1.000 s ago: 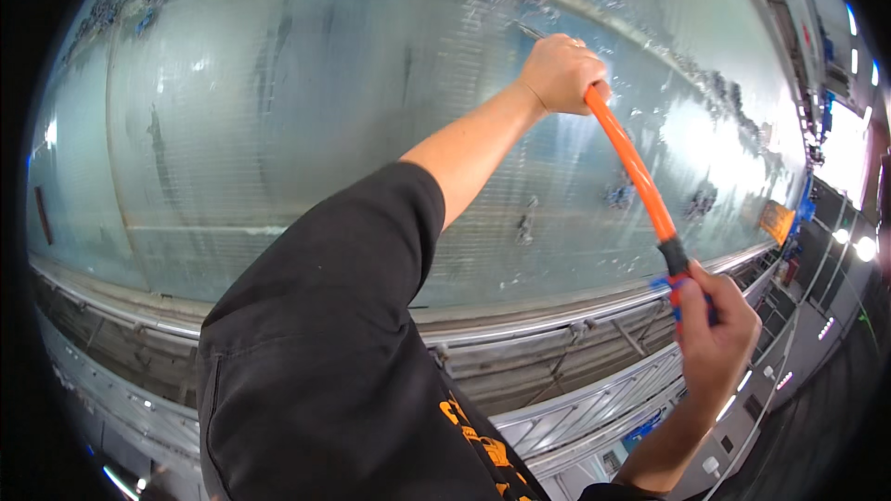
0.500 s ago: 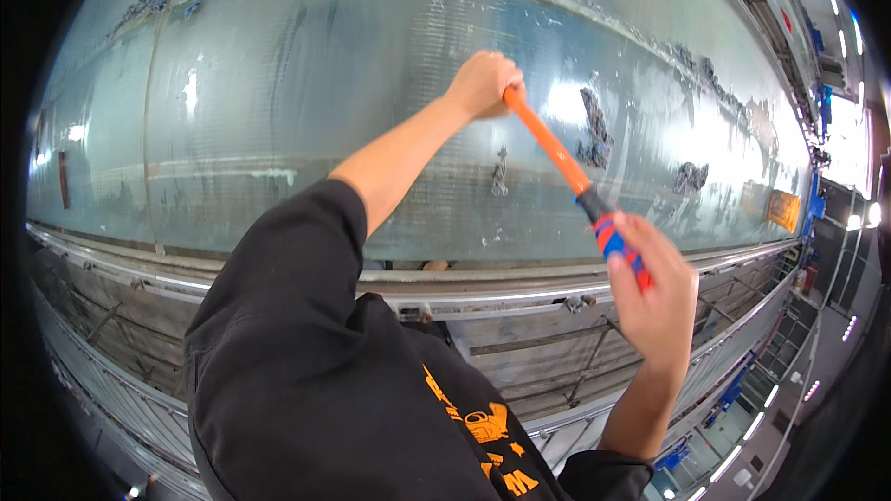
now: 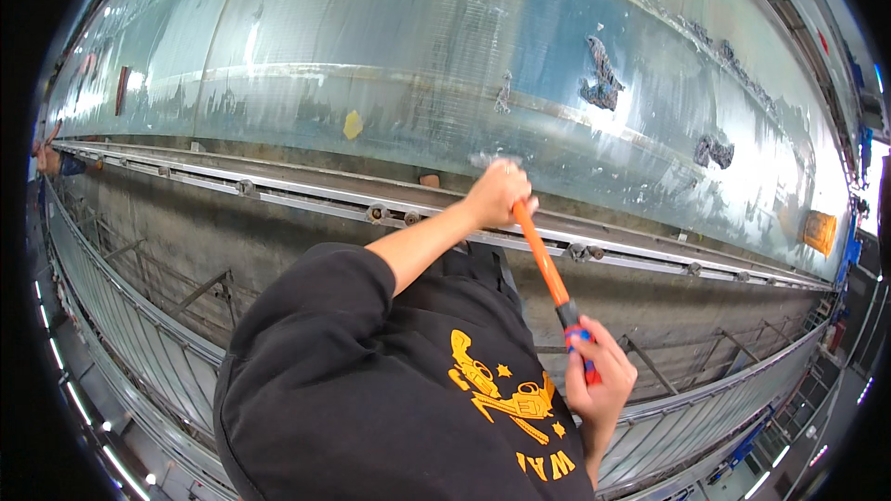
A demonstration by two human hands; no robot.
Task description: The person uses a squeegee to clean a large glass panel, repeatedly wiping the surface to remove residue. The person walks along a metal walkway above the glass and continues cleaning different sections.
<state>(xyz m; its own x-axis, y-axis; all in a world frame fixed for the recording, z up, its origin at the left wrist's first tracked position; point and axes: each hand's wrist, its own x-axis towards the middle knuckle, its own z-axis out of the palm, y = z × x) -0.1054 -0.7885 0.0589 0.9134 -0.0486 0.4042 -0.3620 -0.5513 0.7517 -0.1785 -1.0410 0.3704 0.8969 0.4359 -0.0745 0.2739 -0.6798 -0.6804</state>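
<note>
I hold a long orange-handled tool (image 3: pixel 542 255) slantwise in front of my body, its lower grip banded red and blue. My left hand (image 3: pixel 501 193) is closed around the upper end, just at the near edge of a wide wet sheet (image 3: pixel 306 97). The tool's head is hidden by that hand, and a little clear water or smear shows beyond the knuckles. My right hand (image 3: pixel 601 371) wraps the red and blue grip, close to my dark sweatshirt. Clumps of grey residue (image 3: pixel 601 79) lie on the sheet, with another dark clump (image 3: pixel 714 152) farther right.
A metal rail (image 3: pixel 306 202) with bolts runs along the sheet's near side. Below it are a recessed channel and a railing (image 3: pixel 139 288). A yellow scrap (image 3: pixel 353 124) and an orange-yellow block (image 3: pixel 819 232) rest on the sheet. At the far left, another person's hand (image 3: pixel 46 158) shows.
Both hands and the tool have come back toward my body, my left hand from mid-sheet to its near edge. The view has shifted, bringing the yellow scrap into sight.
</note>
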